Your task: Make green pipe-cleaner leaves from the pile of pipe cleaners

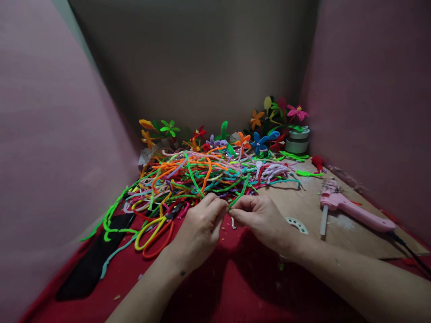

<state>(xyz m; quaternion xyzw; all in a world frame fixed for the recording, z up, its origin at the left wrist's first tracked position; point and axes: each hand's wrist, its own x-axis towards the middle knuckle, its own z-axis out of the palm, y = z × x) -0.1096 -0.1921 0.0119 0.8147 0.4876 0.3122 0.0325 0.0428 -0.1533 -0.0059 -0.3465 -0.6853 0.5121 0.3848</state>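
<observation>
My left hand (pixel 202 224) and my right hand (pixel 259 217) meet over the red cloth (pixel 215 287), fingers pinched together. Between their fingertips runs a green pipe cleaner (pixel 239 194) that leads up into a big tangled pile of coloured pipe cleaners (pixel 202 177). Both hands are closed on that green strand, at the pile's near edge. Yellow and orange loops (pixel 153 233) lie just left of my left hand.
Finished pipe-cleaner flowers (pixel 259 141) stand along the back wall, some in a small white pot (pixel 297 140). A pink glue gun (pixel 353 211) lies on a wooden board (pixel 336 233) at the right, cord trailing off. A black object (pixel 97 255) lies at the left. Pink walls close in on both sides.
</observation>
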